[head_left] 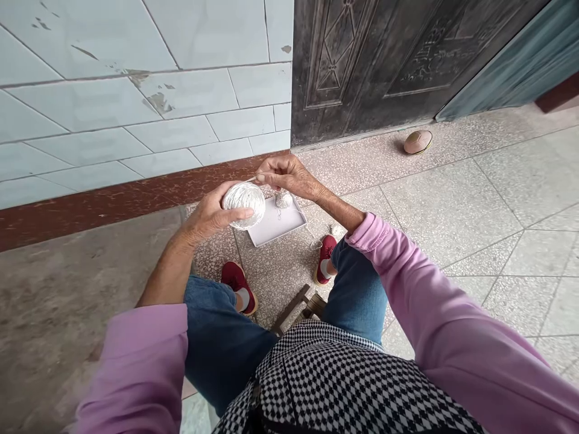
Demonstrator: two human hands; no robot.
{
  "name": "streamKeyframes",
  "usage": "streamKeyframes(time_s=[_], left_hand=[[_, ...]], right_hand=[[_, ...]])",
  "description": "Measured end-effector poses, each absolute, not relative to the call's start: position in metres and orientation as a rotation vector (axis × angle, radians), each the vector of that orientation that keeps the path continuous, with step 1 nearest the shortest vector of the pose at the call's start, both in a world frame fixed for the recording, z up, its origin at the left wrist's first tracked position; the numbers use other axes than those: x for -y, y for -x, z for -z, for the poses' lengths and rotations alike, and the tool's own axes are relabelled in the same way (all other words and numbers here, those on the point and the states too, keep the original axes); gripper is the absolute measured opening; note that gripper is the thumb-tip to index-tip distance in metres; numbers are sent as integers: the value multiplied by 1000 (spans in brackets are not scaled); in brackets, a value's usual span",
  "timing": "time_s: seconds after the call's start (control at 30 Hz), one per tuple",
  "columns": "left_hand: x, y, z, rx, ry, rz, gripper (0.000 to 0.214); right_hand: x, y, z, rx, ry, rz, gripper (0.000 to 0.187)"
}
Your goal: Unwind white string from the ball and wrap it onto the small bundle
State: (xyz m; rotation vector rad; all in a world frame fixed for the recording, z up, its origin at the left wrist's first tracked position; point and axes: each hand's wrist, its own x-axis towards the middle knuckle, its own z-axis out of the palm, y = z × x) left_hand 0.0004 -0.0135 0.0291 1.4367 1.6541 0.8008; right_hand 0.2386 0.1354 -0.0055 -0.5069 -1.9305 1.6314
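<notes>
A large ball of white yarn [244,202] is gripped in my left hand [210,214], with the thumb lying across its front. Just right of the ball, my right hand [289,176] pinches a strand of yarn [249,179] that runs to the top of the ball. Below both hands a shallow white tray [271,232] rests on the floor, partly hidden by the ball. Inside it, at the far right corner, sits a smaller ball of yarn [284,199]. A loose strand [312,232] trails over the tray's right edge onto the floor near another small white bundle [337,230].
Ahead stands a tiled wall [181,102] with a dark red base strip, beside a dark carved door [353,66]. A rounded pinkish object [418,141] lies by the door. My red shoes [235,278] flank the tray; part of a wooden frame [292,310] shows between my legs.
</notes>
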Motion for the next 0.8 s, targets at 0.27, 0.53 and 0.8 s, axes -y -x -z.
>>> streamKeyframes(time_s=[0.27, 0.53, 0.8], left_hand=[[12, 3, -26, -1813, -1374, -891, 88], [11, -14, -26, -1490, -1238, -978, 96], [1, -12, -4, -1241, -973, -1364, 93]], right_hand=[[-122, -257, -31, 1931, 664, -1628, 44], [-148, -244, -13, 1897, 770, -1508, 42], [-131, -208, 45, 1977, 647, -1680, 40]])
